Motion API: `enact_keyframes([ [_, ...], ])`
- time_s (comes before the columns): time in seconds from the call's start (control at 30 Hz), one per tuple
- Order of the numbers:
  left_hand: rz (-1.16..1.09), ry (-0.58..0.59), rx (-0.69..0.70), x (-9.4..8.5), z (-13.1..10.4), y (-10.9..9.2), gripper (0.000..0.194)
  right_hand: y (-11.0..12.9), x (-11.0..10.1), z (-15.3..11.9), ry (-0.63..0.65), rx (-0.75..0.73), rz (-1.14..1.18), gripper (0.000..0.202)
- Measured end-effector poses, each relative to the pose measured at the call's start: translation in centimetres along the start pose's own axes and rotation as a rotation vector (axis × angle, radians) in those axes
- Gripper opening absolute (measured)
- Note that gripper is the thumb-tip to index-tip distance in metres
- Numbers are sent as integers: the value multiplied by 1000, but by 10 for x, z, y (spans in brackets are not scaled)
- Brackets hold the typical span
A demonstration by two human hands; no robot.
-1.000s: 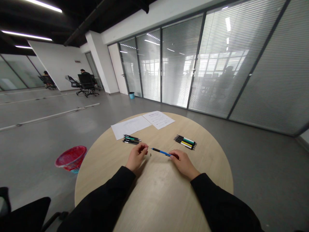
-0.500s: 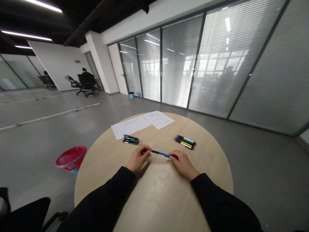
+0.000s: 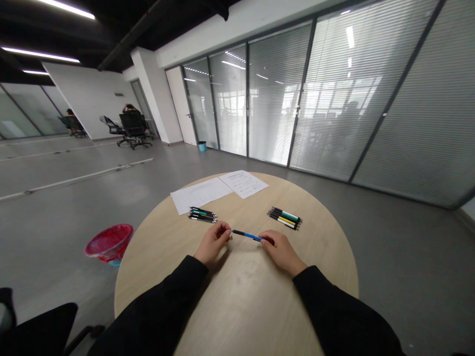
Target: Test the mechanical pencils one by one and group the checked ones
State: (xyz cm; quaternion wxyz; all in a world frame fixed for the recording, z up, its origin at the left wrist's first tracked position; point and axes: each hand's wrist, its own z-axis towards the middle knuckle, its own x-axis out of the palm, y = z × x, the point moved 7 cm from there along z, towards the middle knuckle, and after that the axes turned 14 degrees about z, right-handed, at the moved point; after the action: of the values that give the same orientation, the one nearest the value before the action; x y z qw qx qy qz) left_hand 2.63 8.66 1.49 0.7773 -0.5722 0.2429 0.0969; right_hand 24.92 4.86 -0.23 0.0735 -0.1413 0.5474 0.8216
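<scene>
A blue pen (image 3: 249, 236) with a black grip section is held level between my two hands, just above the table. My left hand (image 3: 215, 243) is closed, its fingertips pinching the black end. At the other end, my right hand (image 3: 280, 251) closes thumb and fingers on the blue barrel. A small pale bit shows under my left fingertips, too small to name. Beyond my left hand lies a row of black pens (image 3: 202, 214), one with a green part. Past my right hand, another row of pens (image 3: 285, 218) has white, green and yellow barrels.
Two printed sheets of paper (image 3: 202, 194) lie at the far side of the round wooden table (image 3: 237, 306). On the floor to the left stands a red-lined wastebasket (image 3: 109, 242). Office chairs (image 3: 133, 129) and a seated person are in the background.
Both hands and the pen stay almost exactly where they were. In the background, the seated person has raised their arms to their head.
</scene>
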Motion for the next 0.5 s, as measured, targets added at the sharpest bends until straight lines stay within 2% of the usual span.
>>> enact_keyframes([
  [0.5,-64,29,5,4,1,3,23,-8,5,0,41,10,-17,17],
])
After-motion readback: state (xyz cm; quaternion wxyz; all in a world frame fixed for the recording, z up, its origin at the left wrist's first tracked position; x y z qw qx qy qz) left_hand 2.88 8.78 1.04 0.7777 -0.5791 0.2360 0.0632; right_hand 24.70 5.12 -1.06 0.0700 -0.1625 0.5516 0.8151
